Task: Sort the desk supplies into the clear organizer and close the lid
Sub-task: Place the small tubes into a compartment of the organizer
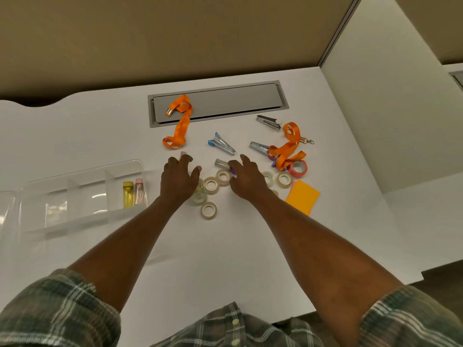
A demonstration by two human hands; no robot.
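The clear organizer (82, 194) lies open at the left of the white desk (225, 259), with a yellow bottle (128, 194) and a pink bottle (139, 194) upright in its rightmost compartment. My left hand (179, 180) curls over a small pink-capped tube (183, 154) that peeks out past the fingertips. My right hand (246, 180) rests on a silver stapler with a purple end (222, 164), thumb against it. Several clear tape rolls (211, 185) lie between and under both hands; one roll (208, 210) sits nearer to me.
Further back lie a blue stapler (221, 144), a silver stapler (260, 147), a dark stapler (269, 121) and two orange lanyards (179, 121) (288, 146). A pink tape roll (298, 168) and orange sticky notes (303, 196) sit at the right. A grey cable hatch (225, 102) is set into the desk.
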